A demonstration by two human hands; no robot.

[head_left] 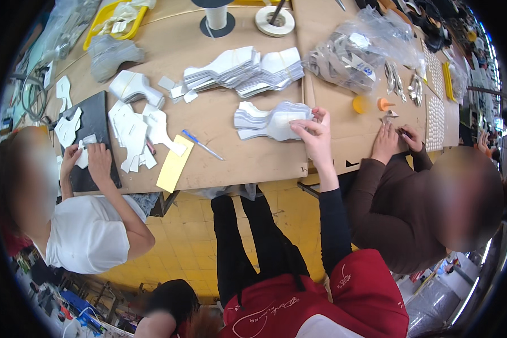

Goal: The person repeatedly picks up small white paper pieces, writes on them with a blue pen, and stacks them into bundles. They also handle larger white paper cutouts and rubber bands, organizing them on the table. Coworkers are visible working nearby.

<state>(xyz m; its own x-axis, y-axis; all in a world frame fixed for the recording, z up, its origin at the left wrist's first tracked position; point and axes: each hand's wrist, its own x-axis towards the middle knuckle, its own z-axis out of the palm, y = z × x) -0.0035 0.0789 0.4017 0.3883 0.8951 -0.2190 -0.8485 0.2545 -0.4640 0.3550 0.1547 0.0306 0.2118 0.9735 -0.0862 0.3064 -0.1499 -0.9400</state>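
My right hand (315, 135), in a black sleeve, reaches over the table edge to a small stack of white cut pieces (267, 121) on the brown table (225, 163). Its fingers curl around the stack's right end, with the thumb and fingers pinching the top pieces. My left hand is not in view. Below, I see my red apron and black trousers above a yellow floor.
Larger stacks of white pieces (242, 70) lie further back. A blue pen (203, 145) and a yellow sheet (174, 163) lie to the left. One co-worker's hands (90, 160) press on a black mat; another's (394, 141) work at my right. A plastic bag (349, 56) of grey pieces lies behind.
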